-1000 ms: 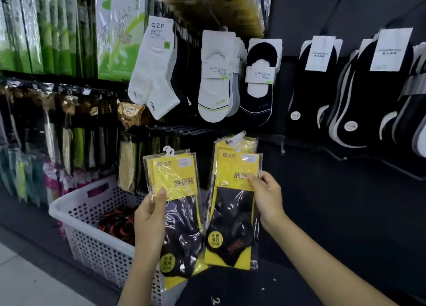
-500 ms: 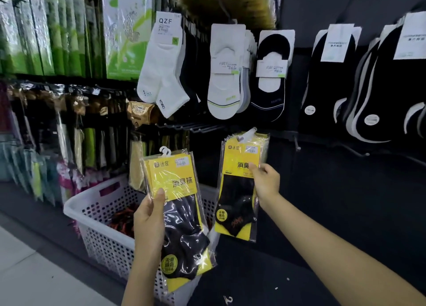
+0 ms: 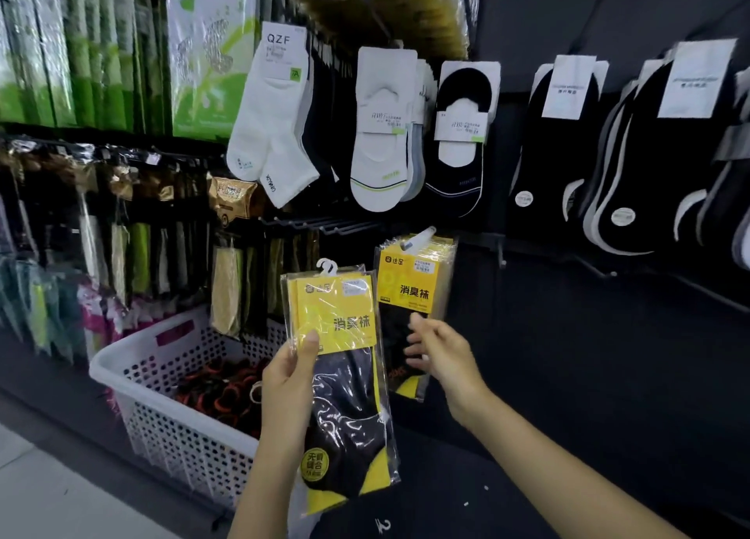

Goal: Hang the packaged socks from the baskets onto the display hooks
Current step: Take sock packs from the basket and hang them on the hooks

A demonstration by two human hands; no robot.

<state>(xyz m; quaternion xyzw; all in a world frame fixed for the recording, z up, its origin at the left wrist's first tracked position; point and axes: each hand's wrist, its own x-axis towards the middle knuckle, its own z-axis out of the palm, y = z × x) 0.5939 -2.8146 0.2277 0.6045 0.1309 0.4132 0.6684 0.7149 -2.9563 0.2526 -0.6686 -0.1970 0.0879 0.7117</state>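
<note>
Basket point(image 3: 121, 362): it sits low and to the outside of our left hand point(image 3: 290, 380), with more rolled socks point(image 3: 219, 388) inside. If we drop a pack from here, it lands among them or on the floor.
Hung stack point(image 3: 410, 287): these yellow packs hang just above and beyond our right hand point(image 3: 442, 352). A careless brush of the fingers may swing the front pack and work it toward the hook's end.
Held pack point(image 3: 345, 376): this is the next one to hang, upright in our left hand and just beside the hung stack. The film is glossy and the sock inside is bottom-heavy, so we judge it may slide or twist as we lift.
Right hand: the fingers are loosely spread and hold nothing. They are blurred in front of the hung stack, so we cannot tell whether they touch it.
Left hand: it grips the held pack by its left edge, with the thumb pressed on the yellow card. A one-sided pinch lets the top tip away from the hook.
Bare hooks point(image 3: 324, 226): these thin prongs jut out above our left hand, and a hasty lift may snag the film on them.
Hanger loop point(image 3: 326, 266): this small white loop sits at the pack's top, above our left thumb. Missing the prong with it is the likeliest failure.
Hook tip point(image 3: 420, 238): it pokes out above the hung stack, and only a short bare end shows.
</note>
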